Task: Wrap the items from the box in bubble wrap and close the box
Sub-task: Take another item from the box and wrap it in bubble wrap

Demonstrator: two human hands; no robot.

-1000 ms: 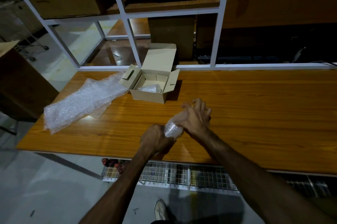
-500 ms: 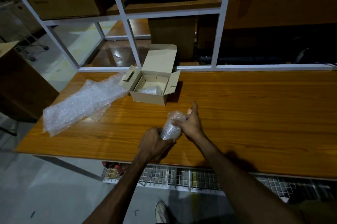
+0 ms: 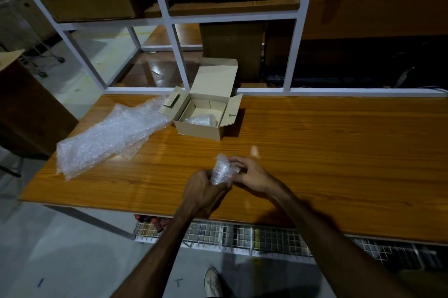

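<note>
1. Hands: my left hand (image 3: pixel 202 189) and right hand (image 3: pixel 252 176) both grip one small bubble-wrapped bundle (image 3: pixel 221 169). Fingers of each hand curl round it, left from below, right from the side.
2. Bundle position: I hold it just above the counter (image 3: pixel 339 152), near the near edge and roughly midway along it. I cannot tell what item is inside the wrap.
3. Box: a small cardboard box (image 3: pixel 206 113) stands open near the far edge of the counter, left of centre. Its lid stands upright at the back and its side flaps are spread outward.
4. Box contents: a second wrapped item (image 3: pixel 201 120) lies on the box floor.
5. Spare material: loose bubble wrap sheets (image 3: pixel 109 135) lie flat on the counter toward the left edge. Their far end touches the left flap of the box.
6. Surroundings: a white frame (image 3: pixel 179 55) runs along the far edge of the counter. A wire mesh tray (image 3: pixel 242 237) hangs below the near edge.
</note>
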